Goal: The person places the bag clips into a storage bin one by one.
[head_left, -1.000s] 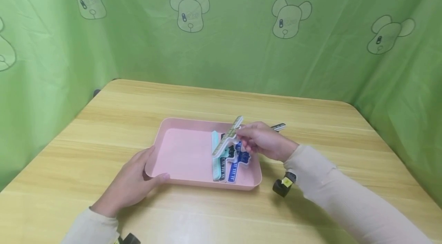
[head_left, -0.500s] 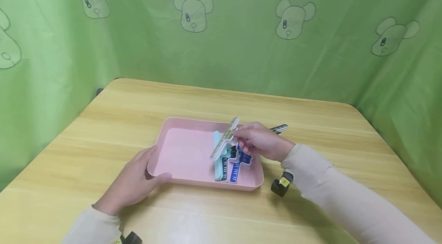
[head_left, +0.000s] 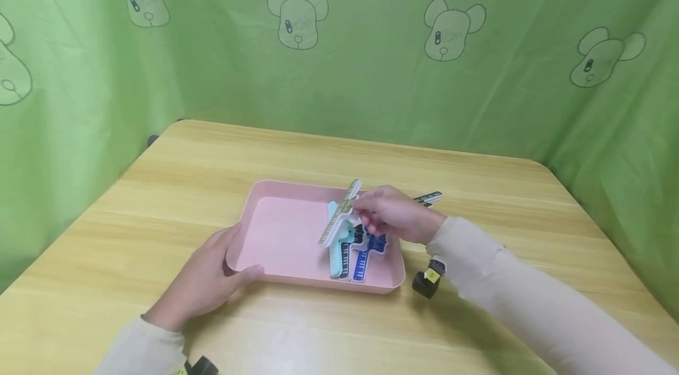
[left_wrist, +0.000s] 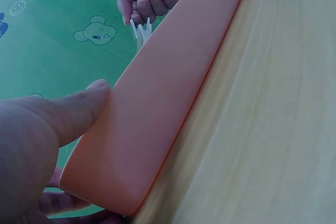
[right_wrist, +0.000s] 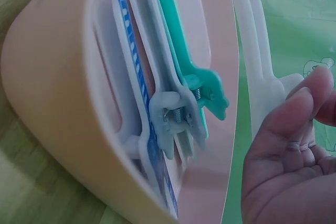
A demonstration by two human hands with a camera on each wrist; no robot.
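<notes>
My left hand (head_left: 204, 275) grips the near left corner of a pink tray (head_left: 318, 283), thumb along the front rim and fingers round the left side. My right hand (head_left: 398, 213) pinches the handle of a white spring clip (head_left: 339, 213) with a gold keyboard print, tilted above the tray's right part. Below it in the tray lie a mint-green clip (head_left: 335, 260), a black-and-white keyboard clip (head_left: 345, 260) and a blue keyboard clip (head_left: 362, 263), side by side. In the right wrist view the green clip (right_wrist: 178, 35) and blue clip (right_wrist: 137, 72) show their edges.
Another black keyboard clip (head_left: 428, 198) sticks out behind my right hand, beyond the tray's right side; its rest is hidden. The wooden table (head_left: 297, 334) carries the tray. A green curtain (head_left: 371, 86) with bear-like outlines hangs around it.
My right hand has moved slightly left with the gold-print clip, now more over the green one. The left hand keeps its hold on the tray, and the other clips lie as before.
</notes>
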